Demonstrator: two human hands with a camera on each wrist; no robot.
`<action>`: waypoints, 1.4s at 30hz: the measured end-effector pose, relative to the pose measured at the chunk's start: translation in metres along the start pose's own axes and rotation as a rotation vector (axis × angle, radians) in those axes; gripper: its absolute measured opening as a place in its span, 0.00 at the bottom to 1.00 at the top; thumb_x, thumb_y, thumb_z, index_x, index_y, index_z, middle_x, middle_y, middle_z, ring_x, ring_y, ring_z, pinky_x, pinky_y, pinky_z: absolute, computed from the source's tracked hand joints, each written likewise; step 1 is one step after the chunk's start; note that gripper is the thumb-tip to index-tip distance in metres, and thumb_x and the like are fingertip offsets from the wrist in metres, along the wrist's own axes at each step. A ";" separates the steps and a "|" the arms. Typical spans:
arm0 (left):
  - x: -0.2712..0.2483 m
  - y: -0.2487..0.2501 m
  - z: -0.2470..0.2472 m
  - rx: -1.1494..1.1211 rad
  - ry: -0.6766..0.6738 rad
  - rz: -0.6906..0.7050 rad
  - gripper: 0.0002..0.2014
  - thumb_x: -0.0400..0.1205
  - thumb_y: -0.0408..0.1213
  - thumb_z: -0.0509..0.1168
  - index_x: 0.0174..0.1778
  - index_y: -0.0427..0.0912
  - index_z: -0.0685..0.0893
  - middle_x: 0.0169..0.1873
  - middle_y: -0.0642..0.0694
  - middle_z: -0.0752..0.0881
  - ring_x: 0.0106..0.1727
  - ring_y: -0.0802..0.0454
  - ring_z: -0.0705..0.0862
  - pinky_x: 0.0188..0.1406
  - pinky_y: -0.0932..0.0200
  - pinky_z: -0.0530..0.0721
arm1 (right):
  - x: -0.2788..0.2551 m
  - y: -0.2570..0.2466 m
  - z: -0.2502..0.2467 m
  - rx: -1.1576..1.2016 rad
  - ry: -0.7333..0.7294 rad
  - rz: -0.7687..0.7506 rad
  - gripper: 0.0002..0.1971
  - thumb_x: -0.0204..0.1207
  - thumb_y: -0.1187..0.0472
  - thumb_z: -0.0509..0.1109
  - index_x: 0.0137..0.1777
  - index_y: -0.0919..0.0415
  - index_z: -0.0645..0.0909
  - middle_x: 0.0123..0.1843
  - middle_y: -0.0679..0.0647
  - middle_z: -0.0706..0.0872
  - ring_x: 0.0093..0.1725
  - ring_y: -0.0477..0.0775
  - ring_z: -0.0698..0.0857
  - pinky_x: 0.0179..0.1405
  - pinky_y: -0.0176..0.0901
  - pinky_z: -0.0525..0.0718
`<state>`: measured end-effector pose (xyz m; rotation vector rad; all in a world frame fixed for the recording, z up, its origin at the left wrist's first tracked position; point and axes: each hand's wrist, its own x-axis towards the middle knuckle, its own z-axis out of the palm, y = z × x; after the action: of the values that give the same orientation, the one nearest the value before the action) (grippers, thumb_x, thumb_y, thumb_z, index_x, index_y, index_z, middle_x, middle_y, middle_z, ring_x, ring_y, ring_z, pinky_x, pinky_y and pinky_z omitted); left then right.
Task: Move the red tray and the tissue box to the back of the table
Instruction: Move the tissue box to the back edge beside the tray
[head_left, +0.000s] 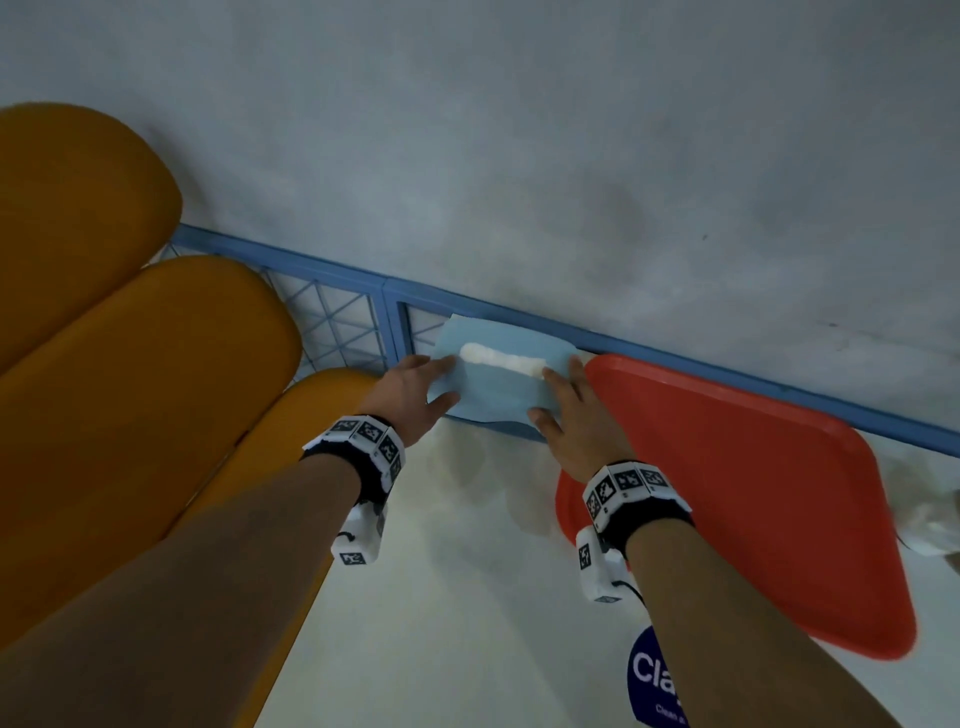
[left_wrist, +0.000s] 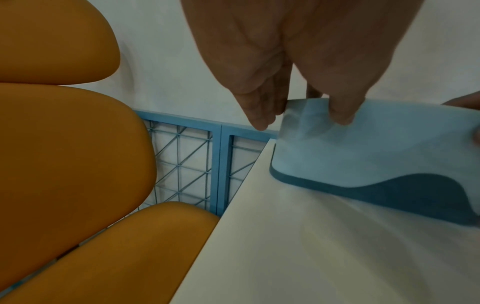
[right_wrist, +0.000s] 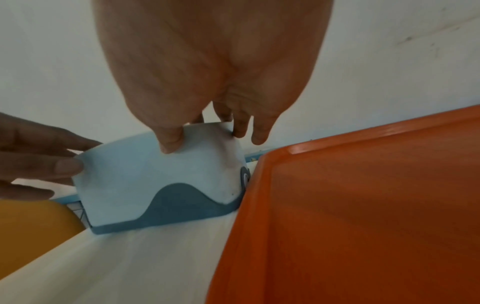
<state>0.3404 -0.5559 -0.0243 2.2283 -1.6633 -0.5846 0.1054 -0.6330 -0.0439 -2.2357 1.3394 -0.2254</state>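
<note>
The light blue tissue box (head_left: 498, 384) with a white tissue poking from its top stands at the table's back edge, against the blue rail. My left hand (head_left: 441, 382) pinches its left end, thumb on the front face and fingers over the top. My right hand (head_left: 553, 395) pinches its right end the same way. The left wrist view shows my left hand (left_wrist: 298, 111) on the tissue box (left_wrist: 376, 154), near the table's back left corner. In the right wrist view my right hand (right_wrist: 207, 135) holds the tissue box (right_wrist: 155, 181), which touches the red tray (right_wrist: 363, 205). The red tray (head_left: 727, 493) lies empty to the right, slanted along the rail.
A blue metal rail (head_left: 727, 371) with a wire grid runs behind the white table (head_left: 467, 597). Orange seat cushions (head_left: 130, 389) fill the left side beyond the table edge. A crumpled white thing (head_left: 935, 525) lies at the far right. A blue round sticker (head_left: 654, 675) marks the near table.
</note>
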 end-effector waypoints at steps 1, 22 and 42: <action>0.004 0.000 -0.002 -0.007 0.005 -0.002 0.26 0.84 0.51 0.62 0.78 0.51 0.70 0.74 0.39 0.74 0.70 0.39 0.77 0.69 0.47 0.75 | 0.004 0.000 0.000 -0.009 -0.006 0.008 0.29 0.83 0.47 0.61 0.81 0.46 0.56 0.87 0.52 0.44 0.83 0.61 0.59 0.76 0.57 0.70; 0.073 0.007 -0.027 -0.111 -0.059 -0.017 0.40 0.72 0.51 0.76 0.78 0.48 0.67 0.68 0.39 0.80 0.66 0.39 0.80 0.65 0.44 0.81 | 0.043 -0.006 -0.016 0.144 0.068 0.177 0.41 0.77 0.51 0.71 0.83 0.54 0.51 0.86 0.54 0.54 0.81 0.61 0.63 0.77 0.54 0.65; 0.081 0.004 -0.020 -0.077 -0.063 -0.006 0.42 0.72 0.56 0.75 0.79 0.42 0.67 0.72 0.39 0.77 0.71 0.40 0.76 0.71 0.44 0.76 | 0.046 -0.004 -0.012 0.164 0.011 0.208 0.42 0.81 0.47 0.65 0.84 0.53 0.42 0.84 0.61 0.61 0.78 0.65 0.68 0.75 0.59 0.69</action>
<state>0.3671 -0.6349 -0.0170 2.1822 -1.6364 -0.7153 0.1271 -0.6753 -0.0371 -1.9482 1.4905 -0.2628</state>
